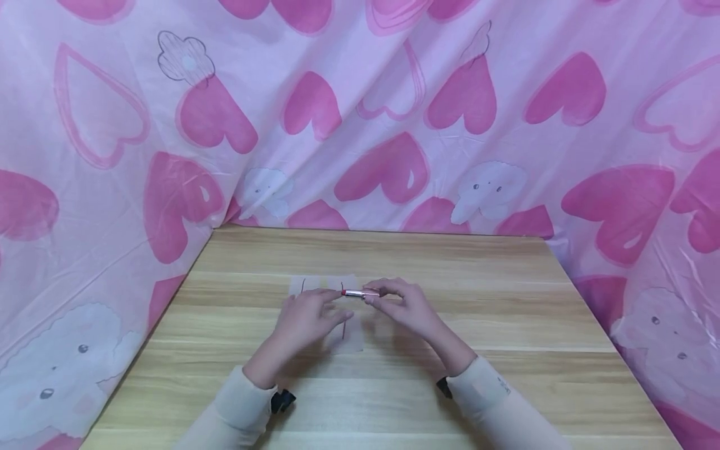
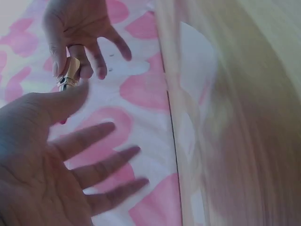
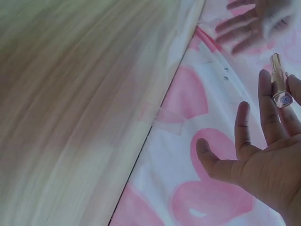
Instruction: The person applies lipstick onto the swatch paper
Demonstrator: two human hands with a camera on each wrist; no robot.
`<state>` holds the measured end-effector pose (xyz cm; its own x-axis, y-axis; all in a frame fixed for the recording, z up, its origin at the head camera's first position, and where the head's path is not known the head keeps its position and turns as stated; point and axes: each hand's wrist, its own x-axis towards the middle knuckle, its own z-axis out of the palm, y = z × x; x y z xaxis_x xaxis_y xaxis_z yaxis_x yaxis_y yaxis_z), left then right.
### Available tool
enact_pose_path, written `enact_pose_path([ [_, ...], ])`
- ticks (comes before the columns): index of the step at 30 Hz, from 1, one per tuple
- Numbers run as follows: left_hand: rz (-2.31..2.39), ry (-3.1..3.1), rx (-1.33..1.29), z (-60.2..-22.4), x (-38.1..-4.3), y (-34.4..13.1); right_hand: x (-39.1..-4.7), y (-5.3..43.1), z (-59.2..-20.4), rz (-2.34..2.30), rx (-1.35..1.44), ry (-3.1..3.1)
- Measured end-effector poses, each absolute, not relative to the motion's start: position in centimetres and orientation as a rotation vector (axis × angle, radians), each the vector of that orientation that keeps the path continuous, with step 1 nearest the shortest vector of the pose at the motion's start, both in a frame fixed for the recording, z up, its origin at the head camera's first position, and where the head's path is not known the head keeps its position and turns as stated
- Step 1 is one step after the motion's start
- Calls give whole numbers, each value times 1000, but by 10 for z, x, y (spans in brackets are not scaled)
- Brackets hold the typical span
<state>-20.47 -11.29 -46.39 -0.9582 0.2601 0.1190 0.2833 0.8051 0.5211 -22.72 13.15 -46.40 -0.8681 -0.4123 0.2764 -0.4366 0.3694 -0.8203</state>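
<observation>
In the head view my right hand (image 1: 410, 306) pinches a lipstick (image 1: 354, 292) by its base between thumb and fingertips, its red tip pointing left. The right wrist view shows the shiny gold-pink case of the lipstick (image 3: 278, 75) in that grip, the other fingers spread apart. My left hand (image 1: 306, 315) has its fingers extended beside the red tip and holds nothing. Its fingers stand apart in the left wrist view, the thumb overlapping part of the lipstick (image 2: 69, 77). Under the hands lies pale paper (image 1: 353, 344) with a few thin dark and red lines, partly covered by the left hand.
A wood-grain table (image 1: 450, 412) carries everything. Pink curtains (image 1: 394, 75) printed with hearts and white characters surround its back and sides. In the right wrist view a clear strip (image 3: 164, 120) shows at the table's edge. Black straps (image 1: 282, 400) are at both wrists, near light sleeves (image 1: 242, 400).
</observation>
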Motion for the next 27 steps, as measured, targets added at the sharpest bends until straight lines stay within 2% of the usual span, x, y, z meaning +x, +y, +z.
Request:
enact_pose_path([
  [5,-1663,-2739,-457,-463,-214,-110,-227,127,-460,1687,734,-2529],
  [9,-2067,-2571,-410,-469,-219,-107,-222,122,-452,1756,726,-2482],
  [15,-2289,-2326,-360,-473,-223,-99,-213,116,-435,1868,763,-2406],
  [20,-2374,-2162,-356,-469,-224,-92,-219,114,-449,1989,755,-2335],
  [27,-2758,-1755,-381,-469,-226,-83,-225,110,-464,2184,768,-2175],
])
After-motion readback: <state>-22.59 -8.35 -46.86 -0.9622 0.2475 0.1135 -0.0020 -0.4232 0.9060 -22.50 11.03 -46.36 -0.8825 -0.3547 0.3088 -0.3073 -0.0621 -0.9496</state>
